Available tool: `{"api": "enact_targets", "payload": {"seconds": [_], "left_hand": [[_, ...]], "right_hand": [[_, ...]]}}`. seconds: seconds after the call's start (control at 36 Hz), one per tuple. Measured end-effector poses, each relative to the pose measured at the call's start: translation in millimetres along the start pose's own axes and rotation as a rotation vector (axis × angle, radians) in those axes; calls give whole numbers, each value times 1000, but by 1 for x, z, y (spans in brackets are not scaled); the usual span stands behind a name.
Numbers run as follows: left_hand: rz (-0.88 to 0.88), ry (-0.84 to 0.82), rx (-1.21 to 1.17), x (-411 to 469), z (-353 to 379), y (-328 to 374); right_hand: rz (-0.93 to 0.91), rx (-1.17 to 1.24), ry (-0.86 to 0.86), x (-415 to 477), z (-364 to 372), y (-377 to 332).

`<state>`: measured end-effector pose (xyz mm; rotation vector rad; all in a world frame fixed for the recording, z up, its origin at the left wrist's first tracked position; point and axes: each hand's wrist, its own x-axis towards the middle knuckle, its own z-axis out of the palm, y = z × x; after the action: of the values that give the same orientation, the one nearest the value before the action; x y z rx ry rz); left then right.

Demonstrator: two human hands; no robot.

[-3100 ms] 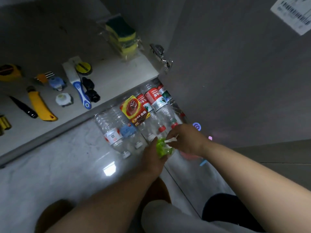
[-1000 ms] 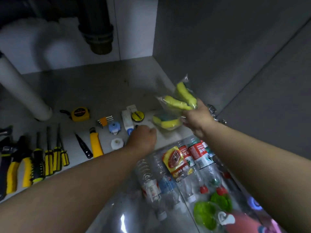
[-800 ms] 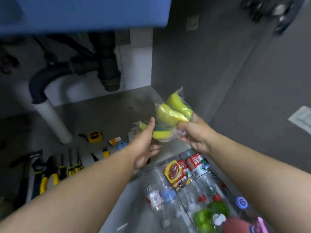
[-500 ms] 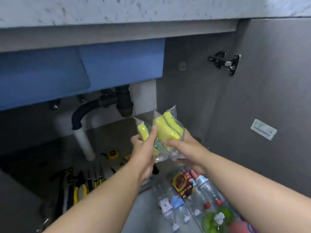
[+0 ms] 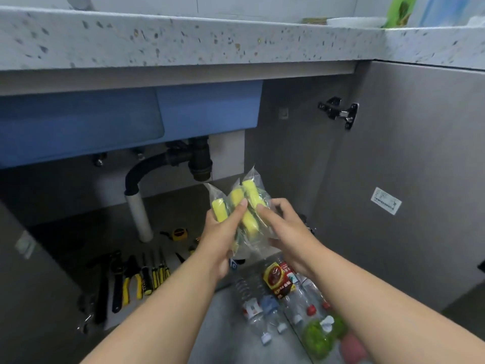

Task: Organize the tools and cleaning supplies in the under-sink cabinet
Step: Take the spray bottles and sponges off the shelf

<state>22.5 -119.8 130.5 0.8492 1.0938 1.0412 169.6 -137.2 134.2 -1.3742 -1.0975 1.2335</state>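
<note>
A: Entry one, sponge pack (image 5: 250, 193): location?
B: Held in the air before the open cabinet, above the front edge of the cabinet floor (image 5: 86, 232). Yellow sponges in clear plastic wrap, several bunched together.
A: State of the left hand (image 5: 223, 232)?
B: Grasping the pack from the left side, fingers curled round it, thumb laid up across a yellow face.
A: And the right hand (image 5: 286, 227)?
B: Grasping the same pack from the right side, fingers curled into the wrap.
A: Tools on the cabinet floor?
B: One row near the front: a dark long-handled tool (image 5: 102, 285), yellow-handled pliers (image 5: 132, 282), screwdrivers (image 5: 157, 274) with yellow-and-black handles. One yellow tape measure (image 5: 179, 233) behind them, near the foot of the white pipe (image 5: 139, 216).
A: Fixtures?
B: Blue sink basin (image 5: 105, 122) under the speckled counter (image 5: 183, 40); black drain trap (image 5: 168, 158) joined to the white pipe; cabinet door (image 5: 420, 153) open at the right, carrying a hinge (image 5: 338, 112) and a white sticker (image 5: 385, 200).
A: Room floor outside the cabinet?
B: Clear plastic bottles (image 5: 265, 306) lying side by side below the hands, one with a red-and-yellow label; a green item (image 5: 317, 337) beside them, too blurred to identify
</note>
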Motion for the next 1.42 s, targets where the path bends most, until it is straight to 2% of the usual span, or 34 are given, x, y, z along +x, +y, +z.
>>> {"api": "enact_targets", "payload": {"seconds": [0.19, 0.31, 0.42, 0.61, 0.69, 0.75, 0.81, 0.86, 0.92, 1.0, 1.06, 1.11, 1.17, 1.28, 1.42], "left_hand": [[43, 79, 74, 3, 6, 7], [76, 59, 224, 0, 13, 9], [80, 169, 433, 1, 17, 10], [37, -131, 193, -6, 19, 13], [92, -208, 137, -10, 22, 15], [155, -182, 150, -9, 21, 16], [167, -170, 157, -6, 17, 18], [114, -244, 101, -3, 14, 20], [6, -376, 11, -5, 14, 21], [-62, -475, 51, -7, 22, 16], [-57, -499, 122, -7, 30, 11], [-56, -512, 254, -8, 38, 9], [-73, -496, 489, -6, 42, 7], [-126, -396, 889, 2, 38, -3], [-167, -397, 1042, 10, 20, -16]], "right_hand": [[-60, 58, -80, 4, -15, -1], [-95, -45, -104, 0, -10, 2], [-178, -132, -56, -4, -8, 2], [-379, -467, 227, -8, -12, -1], [-420, -520, 150, -12, -8, -3], [-342, -456, -3, -13, -10, -9], [-216, -283, -97, -13, -17, -19], [-100, -58, -80, -13, -30, -28], [-2, 43, -61, -15, -45, -31], [164, 145, -209, -24, -63, -22], [192, 172, -260, -30, -71, -11], [182, 220, -196, -34, -78, 3], [196, 266, -122, -38, -87, 19], [340, 235, -26, -53, -108, 70], [570, 247, 62, -89, -128, 160]]}}
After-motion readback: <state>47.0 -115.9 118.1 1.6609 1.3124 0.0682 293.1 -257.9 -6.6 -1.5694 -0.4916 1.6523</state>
